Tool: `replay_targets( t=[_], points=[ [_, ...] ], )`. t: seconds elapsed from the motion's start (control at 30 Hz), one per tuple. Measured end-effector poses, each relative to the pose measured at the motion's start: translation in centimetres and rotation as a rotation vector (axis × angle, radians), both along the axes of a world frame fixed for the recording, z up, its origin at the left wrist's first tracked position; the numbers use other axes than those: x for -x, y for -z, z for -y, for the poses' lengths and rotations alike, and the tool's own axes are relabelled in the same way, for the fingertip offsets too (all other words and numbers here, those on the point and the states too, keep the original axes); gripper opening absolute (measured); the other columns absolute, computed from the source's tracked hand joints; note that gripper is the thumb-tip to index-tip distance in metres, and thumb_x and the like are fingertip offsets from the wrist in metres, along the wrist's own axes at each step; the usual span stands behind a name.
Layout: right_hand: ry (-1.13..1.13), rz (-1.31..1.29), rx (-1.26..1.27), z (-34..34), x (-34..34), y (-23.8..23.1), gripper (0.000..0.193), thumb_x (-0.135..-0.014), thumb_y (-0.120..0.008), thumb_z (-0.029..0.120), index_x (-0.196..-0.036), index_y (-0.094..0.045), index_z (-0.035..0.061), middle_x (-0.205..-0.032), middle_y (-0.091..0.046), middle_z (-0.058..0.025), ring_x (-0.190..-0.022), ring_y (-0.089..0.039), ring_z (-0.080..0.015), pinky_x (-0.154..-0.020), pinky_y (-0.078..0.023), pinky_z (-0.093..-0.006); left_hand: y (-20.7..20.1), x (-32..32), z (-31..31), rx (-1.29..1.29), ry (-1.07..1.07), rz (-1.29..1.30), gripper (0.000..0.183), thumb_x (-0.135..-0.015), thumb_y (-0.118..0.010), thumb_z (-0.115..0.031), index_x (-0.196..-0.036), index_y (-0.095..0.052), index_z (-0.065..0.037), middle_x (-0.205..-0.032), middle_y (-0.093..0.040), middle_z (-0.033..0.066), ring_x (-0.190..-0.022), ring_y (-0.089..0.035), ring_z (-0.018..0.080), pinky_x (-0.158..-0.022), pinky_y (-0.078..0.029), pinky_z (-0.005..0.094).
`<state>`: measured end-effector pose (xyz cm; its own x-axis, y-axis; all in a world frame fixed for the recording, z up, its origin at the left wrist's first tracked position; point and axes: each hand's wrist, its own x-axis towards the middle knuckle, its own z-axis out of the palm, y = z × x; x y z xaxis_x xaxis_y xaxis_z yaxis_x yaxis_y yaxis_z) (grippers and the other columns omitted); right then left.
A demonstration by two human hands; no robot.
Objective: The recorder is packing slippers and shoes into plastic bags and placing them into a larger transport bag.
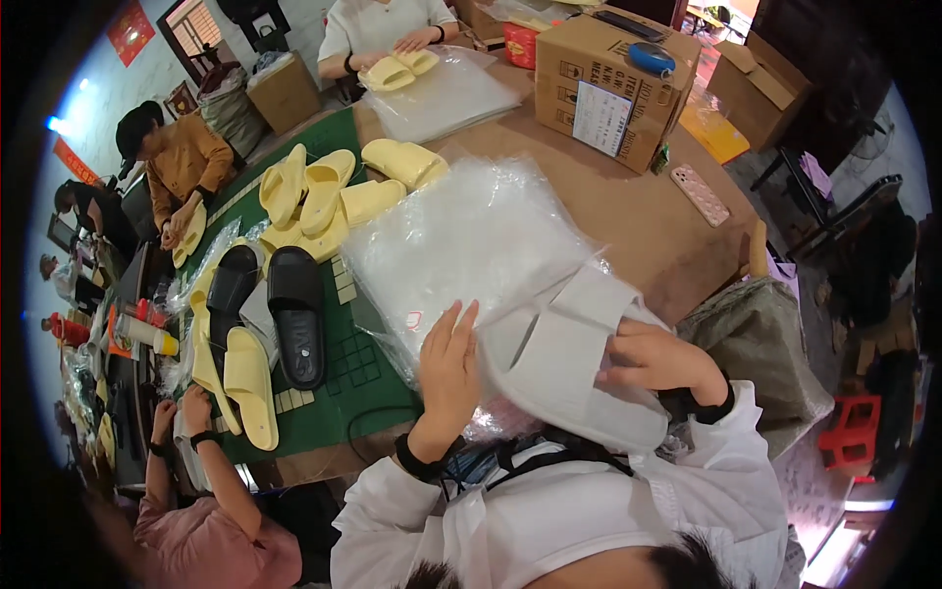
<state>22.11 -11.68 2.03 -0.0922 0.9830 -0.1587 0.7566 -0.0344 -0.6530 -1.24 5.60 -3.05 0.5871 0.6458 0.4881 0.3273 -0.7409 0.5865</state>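
Observation:
A pair of pale grey slippers [548,358] is in front of me, one partly over the other, above the near edge of a stack of clear plastic bags [471,226]. My right hand [662,358] grips the slippers from the right, its fingers curled at the strap's opening. To their left, my left hand [449,368] is raised over the bags with its fingers stretched and nothing visible in it. Its fingertips are close to the slippers' edge; whether they touch cannot be told. A dark band circles each of my wrists.
Black slippers [296,314] and several yellow slippers [252,388] lie on the green mat [363,378] at left. A cardboard box [613,88] and a phone [700,194] rest on the table's far right. Co-workers handle slippers opposite and at left. A grey sack [760,344] stands at right.

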Motion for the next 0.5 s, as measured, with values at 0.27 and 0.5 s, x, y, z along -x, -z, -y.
replay_targets(
  t=[0.27,0.5],
  points=[
    [0.133,0.233,-0.387,-1.5,2.2,0.9,0.021,-0.074,-0.068,0.019,-0.08,-0.059,0.002,-0.086,-0.053,-0.0147,-0.085,-0.052,-0.0336,-0.07,-0.043,-0.0398,-3.1,-1.6,2.5,-0.103,0.127,-0.275,0.051,-0.083,-0.054,-0.007,-0.128,-0.053,-0.032,-0.146,-0.028,0.0141,-0.135,-0.013,0.0468,-0.099,-0.005,0.0721],
    [0.281,0.199,-0.573,-4.7,3.3,3.5,0.017,-0.075,-0.066,0.018,-0.08,-0.06,0.0026,-0.081,-0.054,-0.0145,-0.081,-0.053,-0.0343,-0.069,-0.042,-0.0409,-3.1,-0.9,2.9,-0.106,0.21,-0.301,0.058,-0.08,-0.055,-0.005,-0.129,-0.05,-0.038,-0.149,-0.021,0.0143,-0.133,-0.011,0.052,-0.097,-0.005,0.0742]
  ],
)
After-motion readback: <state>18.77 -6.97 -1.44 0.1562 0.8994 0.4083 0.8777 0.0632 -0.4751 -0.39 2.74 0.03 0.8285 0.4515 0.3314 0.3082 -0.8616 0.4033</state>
